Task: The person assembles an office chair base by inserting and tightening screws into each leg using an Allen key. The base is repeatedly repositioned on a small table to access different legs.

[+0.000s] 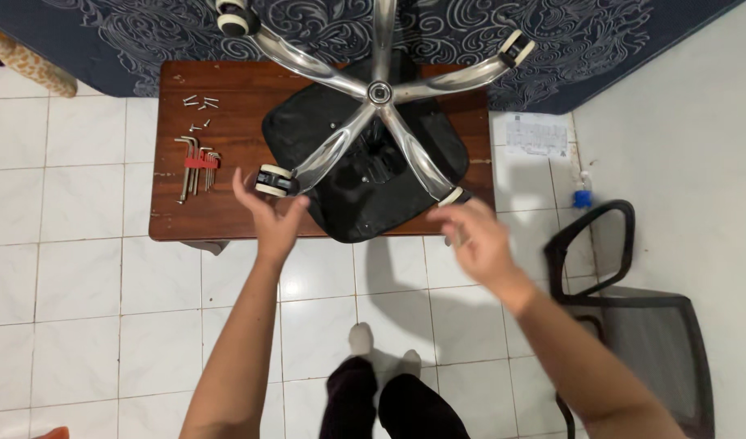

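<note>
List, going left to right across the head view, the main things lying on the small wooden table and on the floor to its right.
Hex key set → loose screws → black chair seat with its chrome star base → paper sheet → mesh chair back.

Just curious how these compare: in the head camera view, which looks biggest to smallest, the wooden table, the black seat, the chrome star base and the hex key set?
1. wooden table
2. chrome star base, though it sits nearer the camera and runs past the frame's top
3. black seat, partly hidden, so close to the base
4. hex key set
</note>
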